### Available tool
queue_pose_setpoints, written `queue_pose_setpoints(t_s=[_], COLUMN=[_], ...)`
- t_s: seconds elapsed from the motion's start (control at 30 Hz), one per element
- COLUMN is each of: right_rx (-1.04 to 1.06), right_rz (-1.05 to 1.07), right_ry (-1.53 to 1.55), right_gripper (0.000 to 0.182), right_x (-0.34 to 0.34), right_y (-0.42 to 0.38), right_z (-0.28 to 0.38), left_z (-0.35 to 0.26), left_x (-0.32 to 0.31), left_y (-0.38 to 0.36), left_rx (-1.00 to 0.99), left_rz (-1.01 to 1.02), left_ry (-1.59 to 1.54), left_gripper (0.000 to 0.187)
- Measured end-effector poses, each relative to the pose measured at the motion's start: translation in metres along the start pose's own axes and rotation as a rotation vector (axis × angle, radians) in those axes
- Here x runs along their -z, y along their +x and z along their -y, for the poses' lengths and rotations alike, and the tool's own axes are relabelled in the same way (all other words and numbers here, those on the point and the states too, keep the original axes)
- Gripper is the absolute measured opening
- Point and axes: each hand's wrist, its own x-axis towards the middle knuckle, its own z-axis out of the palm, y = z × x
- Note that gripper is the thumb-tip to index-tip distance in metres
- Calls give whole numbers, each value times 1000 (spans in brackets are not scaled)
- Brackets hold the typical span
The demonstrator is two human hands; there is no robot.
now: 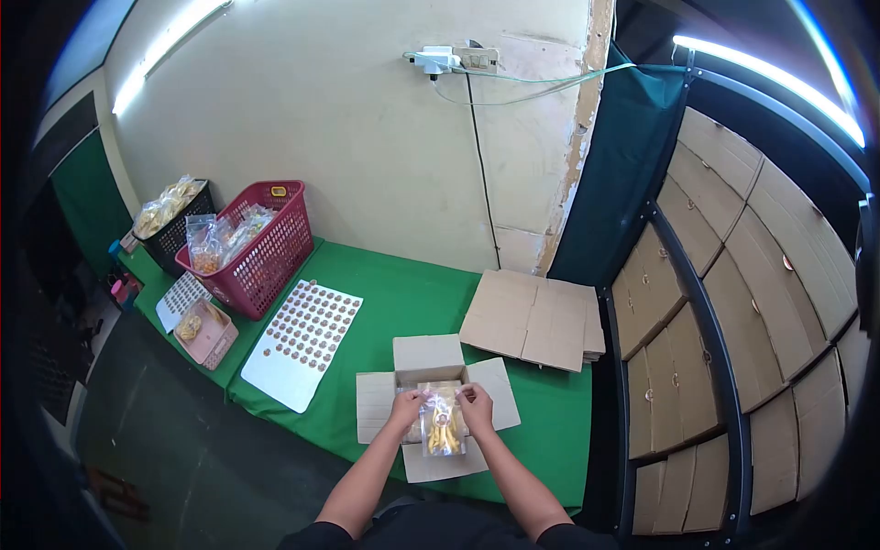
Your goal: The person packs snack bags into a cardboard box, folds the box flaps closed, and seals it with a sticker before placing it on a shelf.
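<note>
A clear plastic pouch (444, 431) with yellowish pieces inside hangs between my two hands, over the near side of an open cardboard box (427, 353). My left hand (406, 408) pinches the pouch's upper left corner. At the upper right corner, my right hand (477, 409) grips it too. A small round sticker shows on the pouch's front. The box's flaps are folded outward on the green cloth, and something clear and shiny shows partly behind the pouch; the rest of the inside is hidden.
Left of the box lies a white sheet of round stickers (302, 344). Behind it stand a maroon basket (266, 261) and a black basket (174, 234) of pouches, with a pink basket (211, 348) nearer. Flattened cardboard (527, 316) lies right; a rack of boxes (724, 275) stands beyond.
</note>
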Motion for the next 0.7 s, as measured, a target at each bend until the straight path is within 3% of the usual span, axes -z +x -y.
queue_pose_setpoints(t_s=[0.03, 0.1, 0.17, 0.23, 0.27, 0.3, 0.33, 0.53, 0.63, 0.67, 0.7], right_rx=[97, 51, -323, -273, -212, -149, -280, -228, -297, -296, -63], right_rz=[-97, -13, 478, 427, 342, 258, 266, 460, 461, 463, 175], right_ry=[-62, -90, 255, 275, 297, 320, 297, 391, 397, 397, 88], right_gripper=[30, 36, 34, 34, 34, 35, 39, 47, 50, 50, 50], right_x=[-2, -2, 1, -11, -14, -17, -16, -20, -20, -22, -27], right_y=[-1, -3, -16, -12, -12, -12, -9, -1, 2, 2, 2], right_z=[7, 6, 23, -8, -13, -15, -18, -34, -33, -32, -32], left_z=[-1, -3, -2, -1, 0, 6, 13, 38, 44, 48, 50], left_x=[2, 5, -3, -14, -17, -20, -21, -25, -21, -21, -20], left_y=[4, 14, 15, 6, -1, -3, -4, -4, 2, 3, 7], left_rx=[-5, -20, -63, -134, -7, -7, 37, 34, 37, -31, -102], left_rz=[4, -84, -64, -35, -4, -4, 22, -79, -106, -199, -290], left_ry=[-1, -76, -137, -241, -267, -268, -223, -224, -210, -49, 113], left_gripper=[27, 24, 19, 16, 24, 24, 24, 23, 23, 23, 23])
